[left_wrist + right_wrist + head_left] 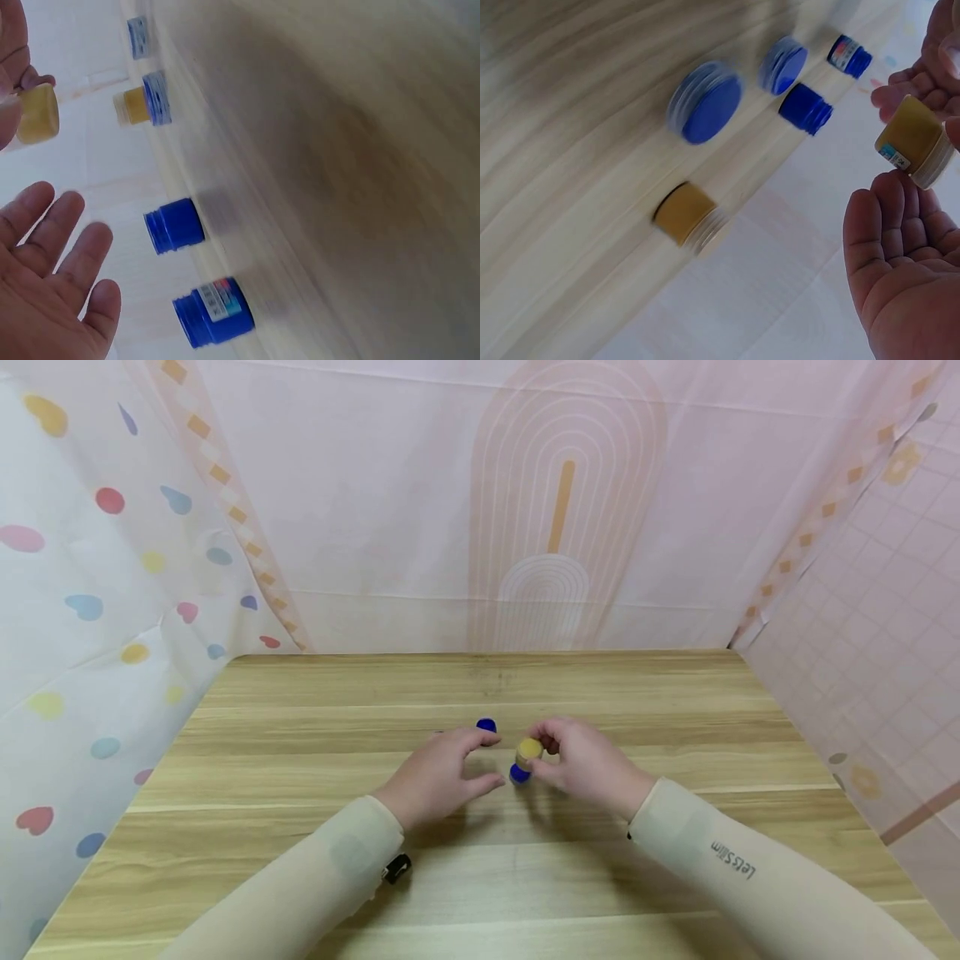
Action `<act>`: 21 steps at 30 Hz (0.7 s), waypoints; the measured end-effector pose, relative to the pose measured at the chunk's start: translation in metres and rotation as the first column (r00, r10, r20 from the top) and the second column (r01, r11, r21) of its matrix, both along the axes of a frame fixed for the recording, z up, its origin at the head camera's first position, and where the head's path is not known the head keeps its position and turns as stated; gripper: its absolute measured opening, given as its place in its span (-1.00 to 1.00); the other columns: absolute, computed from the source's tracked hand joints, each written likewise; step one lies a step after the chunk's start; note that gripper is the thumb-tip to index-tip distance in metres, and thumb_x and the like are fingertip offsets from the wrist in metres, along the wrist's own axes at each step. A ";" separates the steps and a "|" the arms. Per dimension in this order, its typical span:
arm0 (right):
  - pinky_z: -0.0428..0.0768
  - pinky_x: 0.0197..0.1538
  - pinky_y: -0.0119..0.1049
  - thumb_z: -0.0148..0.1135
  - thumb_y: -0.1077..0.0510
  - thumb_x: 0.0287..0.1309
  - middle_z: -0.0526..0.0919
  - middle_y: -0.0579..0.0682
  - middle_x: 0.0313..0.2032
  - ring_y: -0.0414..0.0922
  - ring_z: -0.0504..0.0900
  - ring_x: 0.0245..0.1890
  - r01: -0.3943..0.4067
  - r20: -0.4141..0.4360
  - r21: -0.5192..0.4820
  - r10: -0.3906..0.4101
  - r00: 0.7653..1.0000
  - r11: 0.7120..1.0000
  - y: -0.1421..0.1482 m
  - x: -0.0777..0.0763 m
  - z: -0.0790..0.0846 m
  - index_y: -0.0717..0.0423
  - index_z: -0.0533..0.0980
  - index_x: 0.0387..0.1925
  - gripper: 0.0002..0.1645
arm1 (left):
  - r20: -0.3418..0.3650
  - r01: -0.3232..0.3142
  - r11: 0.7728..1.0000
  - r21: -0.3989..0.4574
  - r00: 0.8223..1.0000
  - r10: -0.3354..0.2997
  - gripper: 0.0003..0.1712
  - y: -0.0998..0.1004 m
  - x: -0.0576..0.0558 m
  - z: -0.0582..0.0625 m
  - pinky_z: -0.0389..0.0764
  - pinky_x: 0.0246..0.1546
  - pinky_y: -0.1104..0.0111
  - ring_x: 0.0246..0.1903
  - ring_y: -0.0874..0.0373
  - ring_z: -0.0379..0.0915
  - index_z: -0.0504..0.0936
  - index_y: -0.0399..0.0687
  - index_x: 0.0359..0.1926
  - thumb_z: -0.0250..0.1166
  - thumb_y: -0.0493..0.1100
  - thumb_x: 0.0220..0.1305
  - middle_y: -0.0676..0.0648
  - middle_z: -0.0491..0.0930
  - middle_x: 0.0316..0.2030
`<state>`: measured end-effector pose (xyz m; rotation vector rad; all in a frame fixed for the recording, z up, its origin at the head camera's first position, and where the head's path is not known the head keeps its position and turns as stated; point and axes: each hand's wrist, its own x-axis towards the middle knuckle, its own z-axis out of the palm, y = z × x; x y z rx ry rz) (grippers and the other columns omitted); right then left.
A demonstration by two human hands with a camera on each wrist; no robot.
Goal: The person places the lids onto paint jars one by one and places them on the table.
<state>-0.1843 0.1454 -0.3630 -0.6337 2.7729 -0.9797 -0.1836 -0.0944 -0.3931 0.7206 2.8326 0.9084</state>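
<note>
My right hand [588, 760] pinches a small yellow jar [529, 749] between thumb and fingers. A label and a pale, ridged end show on this jar [909, 139] in the right wrist view. Facing it from the left, my left hand [450, 772] holds nothing, its thumb and fingers spread apart. In the left wrist view the left palm [45, 300] is turned up with fingers extended. A blue round piece [519, 774] shows just below the held jar in the head view. Another blue piece [486, 727] is partly covered by the left fingers.
Two blue jars, one labelled [217, 311] and one plain [176, 225], stand on the wooden table [510, 893]. Two flat round blue containers with clear rims, one large [705, 105] and one farther off [784, 67], lie near a second yellow jar [686, 214]. Patterned cloth [360, 510] encloses the table.
</note>
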 end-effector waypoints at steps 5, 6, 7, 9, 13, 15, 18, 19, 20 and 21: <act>0.64 0.00 -0.17 0.39 0.18 0.31 0.67 0.01 -0.17 -0.06 0.62 -0.13 0.035 0.003 0.004 -0.035 0.999 0.999 0.012 -0.009 -0.001 0.23 0.63 -0.01 -0.72 | -0.064 -0.016 0.997 -0.073 0.998 0.011 -0.23 -0.009 -0.004 0.000 0.39 0.47 -0.05 0.44 -0.10 0.43 0.48 0.02 0.46 0.45 0.17 0.34 -0.05 0.49 0.44; 0.65 0.01 -0.16 0.38 0.19 0.31 0.68 0.02 -0.16 -0.08 0.62 -0.14 0.042 0.001 0.004 -0.042 0.999 0.999 0.015 -0.011 -0.001 0.24 0.63 -0.01 -0.72 | -0.081 -0.018 0.996 -0.090 0.997 0.010 -0.20 -0.012 -0.005 0.000 0.35 0.49 -0.09 0.46 -0.13 0.39 0.45 0.01 0.48 0.45 0.18 0.34 -0.07 0.46 0.47; 0.66 0.02 -0.15 0.38 0.19 0.30 0.68 0.03 -0.16 -0.08 0.63 -0.13 0.056 -0.001 0.007 -0.056 0.998 0.998 0.018 -0.013 -0.001 0.25 0.63 -0.01 -0.72 | -0.094 -0.021 0.994 -0.106 0.995 0.011 -0.17 -0.014 -0.007 -0.001 0.30 0.51 -0.12 0.49 -0.15 0.35 0.43 0.00 0.50 0.45 0.19 0.34 -0.09 0.43 0.48; 0.67 0.02 -0.15 0.37 0.20 0.30 0.70 0.05 -0.15 -0.08 0.64 -0.14 0.079 -0.009 0.011 -0.079 0.997 0.997 0.025 -0.017 -0.002 0.27 0.62 -0.01 -0.71 | -0.116 -0.028 0.990 -0.135 0.993 0.012 -0.12 -0.020 -0.008 -0.001 0.21 0.54 -0.18 0.54 -0.19 0.25 0.38 -0.03 0.53 0.44 0.20 0.34 -0.13 0.38 0.51; 0.67 -0.03 -0.20 0.34 0.20 0.31 0.72 0.08 -0.14 -0.07 0.65 -0.14 0.136 0.002 0.022 -0.136 0.991 0.991 0.039 -0.024 -0.003 0.29 0.61 0.01 -0.69 | -0.113 -0.061 0.982 -0.177 0.993 0.041 -0.05 -0.033 -0.012 -0.001 0.07 0.58 -0.21 0.62 -0.22 0.06 0.31 -0.05 0.57 0.43 0.24 0.33 -0.16 0.27 0.57; 0.66 -0.08 -0.22 0.32 0.20 0.31 0.72 0.10 -0.15 -0.06 0.65 -0.16 0.159 0.015 0.026 -0.159 0.987 0.987 0.047 -0.027 -0.004 0.31 0.60 0.01 -0.69 | -0.112 -0.077 0.978 -0.196 0.992 0.056 -0.04 -0.040 -0.014 -0.002 0.04 0.58 -0.23 0.63 -0.24 0.00 0.29 -0.06 0.58 0.42 0.25 0.33 -0.18 0.24 0.59; 0.64 -0.13 -0.26 0.31 0.19 0.32 0.70 0.11 -0.15 -0.07 0.62 -0.19 0.196 0.031 0.055 -0.198 0.980 0.979 0.057 -0.032 -0.005 0.32 0.58 0.03 -0.67 | -0.107 -0.102 0.969 -0.225 0.991 0.080 -0.01 -0.051 -0.017 -0.005 0.01 0.57 -0.27 0.63 -0.29 -0.05 0.26 -0.09 0.59 0.40 0.27 0.34 -0.21 0.19 0.61; 0.62 -0.14 -0.26 0.31 0.19 0.32 0.69 0.11 -0.16 -0.06 0.61 -0.20 0.209 0.028 0.067 -0.211 0.977 0.976 0.061 -0.033 -0.006 0.32 0.58 0.03 -0.67 | -0.103 -0.110 0.966 -0.235 0.991 0.087 0.01 -0.054 -0.018 -0.006 0.00 0.57 -0.27 0.63 -0.31 -0.07 0.25 -0.10 0.60 0.39 0.29 0.35 -0.23 0.16 0.61; 0.61 -0.14 -0.25 0.31 0.18 0.32 0.69 0.12 -0.16 -0.06 0.60 -0.20 0.219 0.020 0.082 -0.221 0.975 0.972 0.064 -0.035 -0.007 0.32 0.58 0.03 -0.66 | -0.096 -0.117 0.963 -0.242 0.991 0.096 0.02 -0.058 -0.019 -0.007 -0.01 0.57 -0.28 0.63 -0.32 -0.09 0.23 -0.12 0.60 0.38 0.30 0.35 -0.24 0.14 0.62; 0.61 -0.14 -0.24 0.31 0.17 0.32 0.68 0.12 -0.17 -0.05 0.59 -0.21 0.229 0.014 0.097 -0.231 0.973 0.969 0.067 -0.037 -0.008 0.33 0.57 0.03 -0.65 | -0.087 -0.125 0.960 -0.252 0.991 0.106 0.04 -0.061 -0.020 -0.008 -0.03 0.57 -0.29 0.64 -0.33 -0.11 0.21 -0.13 0.61 0.37 0.31 0.35 -0.25 0.12 0.63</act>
